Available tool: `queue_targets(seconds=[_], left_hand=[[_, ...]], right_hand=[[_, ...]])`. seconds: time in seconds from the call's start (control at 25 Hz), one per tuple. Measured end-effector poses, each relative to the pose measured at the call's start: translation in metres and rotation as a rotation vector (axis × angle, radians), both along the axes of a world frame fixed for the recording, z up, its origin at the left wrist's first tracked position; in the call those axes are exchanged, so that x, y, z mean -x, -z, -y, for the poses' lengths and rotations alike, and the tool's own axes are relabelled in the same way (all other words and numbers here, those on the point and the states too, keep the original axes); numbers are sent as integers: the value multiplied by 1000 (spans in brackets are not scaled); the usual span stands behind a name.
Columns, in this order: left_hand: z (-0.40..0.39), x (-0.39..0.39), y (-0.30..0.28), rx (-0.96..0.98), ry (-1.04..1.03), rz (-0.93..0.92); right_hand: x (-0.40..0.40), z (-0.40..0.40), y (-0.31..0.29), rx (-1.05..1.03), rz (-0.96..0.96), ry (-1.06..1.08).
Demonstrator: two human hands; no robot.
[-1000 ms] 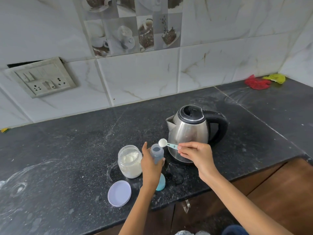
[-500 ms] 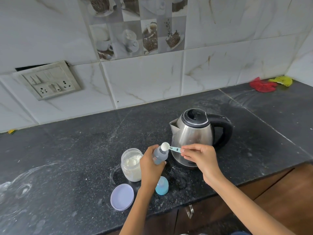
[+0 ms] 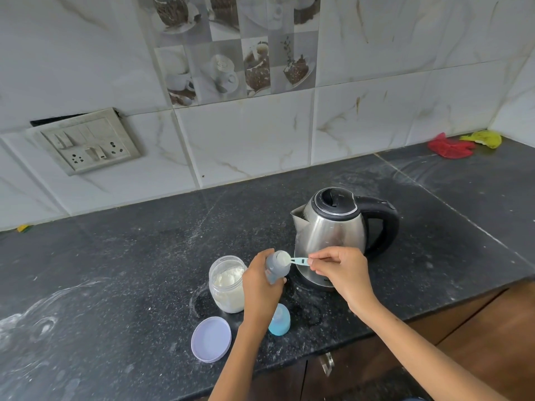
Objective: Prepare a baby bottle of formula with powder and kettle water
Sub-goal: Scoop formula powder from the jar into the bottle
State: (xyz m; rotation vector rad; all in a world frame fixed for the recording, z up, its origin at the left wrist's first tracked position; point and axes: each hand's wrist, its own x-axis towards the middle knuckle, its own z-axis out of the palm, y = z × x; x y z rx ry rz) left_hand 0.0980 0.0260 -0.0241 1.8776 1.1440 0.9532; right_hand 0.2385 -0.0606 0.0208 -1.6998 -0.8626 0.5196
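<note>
My left hand (image 3: pixel 258 287) grips a small grey-blue baby bottle (image 3: pixel 276 269), tilted toward the right, its mouth uncapped. My right hand (image 3: pixel 341 272) pinches the handle of a small blue measuring scoop (image 3: pixel 286 259) whose bowl, heaped with white powder, sits at the bottle's mouth. An open glass jar of white formula powder (image 3: pixel 227 283) stands just left of my left hand. The steel kettle (image 3: pixel 333 230) with a black lid and handle stands right behind the scoop. The bottle's blue cap (image 3: pixel 280 319) stands on the counter below my left wrist.
The jar's pale lilac lid (image 3: pixel 211 339) lies near the front edge of the black stone counter (image 3: pixel 130 256). A wall socket plate (image 3: pixel 85 141) sits at the left. Red and yellow cloths (image 3: pixel 451 146) lie in the far right corner. White powder smears mark the counter's left side.
The scoop of powder has come down and left from above the bottle onto its mouth. My left hand tilted the bottle toward the scoop.
</note>
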Motion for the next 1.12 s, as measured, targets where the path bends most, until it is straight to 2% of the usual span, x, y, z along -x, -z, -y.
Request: queue_targets(seconds=[0.12, 0.24, 0.4, 0.52, 0.84, 0.92, 1.04, 1.12], left_hand=[[3, -2, 2, -11, 12, -16], [5, -3, 4, -5, 15, -6], [6, -1, 1, 11, 38, -1], [5, -1, -2, 13, 44, 11], [5, 0, -2, -2, 44, -8], [3, 2, -2, -3, 48, -14], [1, 4, -3, 3, 50, -21], [1, 4, -4, 11, 54, -17]], right_hand=[[4, -3, 3, -32, 372, -51], [5, -7, 6, -53, 644, -150], [-4, -8, 1, -84, 900, -268], [-7, -5, -1, -128, 1012, -312], [-8, -10, -4, -146, 949, -267], [-7, -11, -7, -112, 801, -245], [-11, -16, -13, -5, 404, -165], [-13, -16, -13, 2, 396, -153]])
